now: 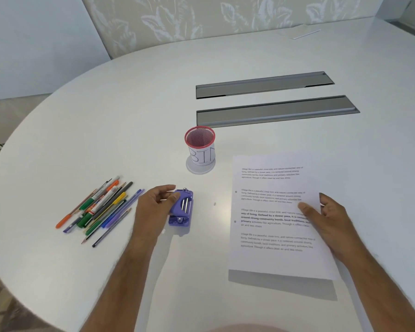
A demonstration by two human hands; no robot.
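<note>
Wide white rounded tabletop (106, 121) before a pale leaf-patterned wall (201, 17); set into it further back, two long grey metal slot covers (273, 111). Near the middle, upright, a red mesh cup with a white paper band lettered BIN (200, 149), seemingly holding nothing; to the left, loose in a heap, assorted coloured pens and pencils (101, 207).

Just right of that heap, down on the tabletop, a small purple plastic hole punch with two metal pins (181, 208); curled round its left side, the left grip (153, 208), thumb and fingers clamped on the body. Well to the right, a white printed sheet of paper (273, 212), raised off the tabletop to judge by the shadow under its near edge; pinched at its right margin by the right grip (333, 219), thumb on top, fingers behind.

On the sheet's left margin, two small dark dots, probably punched holes; so likely past the punching step. Probably left: letting go of the hole punch, laying the sheet down, perhaps clearing the pens and pencils into the cup; impossible to tell between lifting and setting down of the punch.
</note>
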